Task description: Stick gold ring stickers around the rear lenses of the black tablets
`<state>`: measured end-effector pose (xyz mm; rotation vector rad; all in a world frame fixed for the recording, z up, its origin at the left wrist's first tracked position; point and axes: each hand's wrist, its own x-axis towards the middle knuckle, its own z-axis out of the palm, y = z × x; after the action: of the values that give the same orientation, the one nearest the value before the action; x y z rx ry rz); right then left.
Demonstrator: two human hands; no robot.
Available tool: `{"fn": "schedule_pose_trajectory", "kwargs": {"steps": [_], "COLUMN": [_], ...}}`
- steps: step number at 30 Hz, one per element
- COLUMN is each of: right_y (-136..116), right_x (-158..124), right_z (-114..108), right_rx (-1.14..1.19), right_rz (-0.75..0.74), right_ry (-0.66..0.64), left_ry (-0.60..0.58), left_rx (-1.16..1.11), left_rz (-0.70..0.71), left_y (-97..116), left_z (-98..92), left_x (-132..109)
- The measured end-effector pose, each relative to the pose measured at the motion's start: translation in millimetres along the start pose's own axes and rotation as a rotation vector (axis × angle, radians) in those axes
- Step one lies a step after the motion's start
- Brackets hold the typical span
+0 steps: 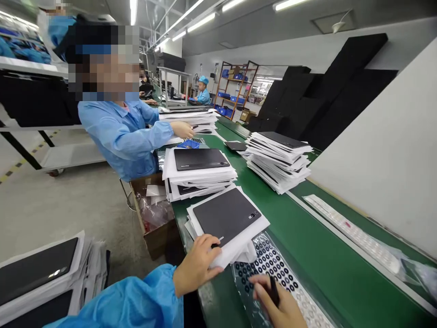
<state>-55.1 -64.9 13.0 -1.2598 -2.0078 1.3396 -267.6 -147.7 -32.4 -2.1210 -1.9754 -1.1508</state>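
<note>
A black tablet (227,216) with a camera cluster at one corner lies on white wrapping sheets, its back facing up. My left hand (198,264) holds its near left corner, fingers over the edge and thumb against the white paper. Below it on the bench, a sheet of black ring-shaped stickers (269,259) lies on clear film. Just over that sheet, my right hand (278,300) is closed around a slim black pen-like tool (274,291); its tip is hidden.
Behind are stacks of wrapped tablets (201,159), with another stack (278,159) across the green bench (327,241). A co-worker in blue (119,132) works at left beside a cardboard box (160,237). More tablets (37,269) stand at lower left. A white strip (355,232) lies at right.
</note>
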Motion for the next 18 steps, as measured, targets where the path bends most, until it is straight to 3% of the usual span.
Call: {"fn": "schedule_pose_trajectory", "kwargs": {"steps": [6,9,13,18], "right_y": [-19.3,-24.0,-34.9,-55.6], "right_x": [51.2,55.8,59.2,77.1], "right_z": [29.5,36.7,48.7,71.8], "right_rx": [0.156,0.19,0.286,0.503], "right_rz": [0.09,0.118,0.139,0.154], "right_ry": [-0.06,-0.051,0.002,0.053], "left_ry": [0.025,0.039,0.106,0.197], "left_rx": [-0.037,-0.258,-0.52,-0.607], "left_rz": [-0.002,-0.021,-0.231,-0.41], "left_y": [-4.8,-14.4,-19.8,-17.5], "left_z": [-0.8,-0.7,-7.8,-23.3], "left_x": [-1.7,4.6,19.2,35.4]}}
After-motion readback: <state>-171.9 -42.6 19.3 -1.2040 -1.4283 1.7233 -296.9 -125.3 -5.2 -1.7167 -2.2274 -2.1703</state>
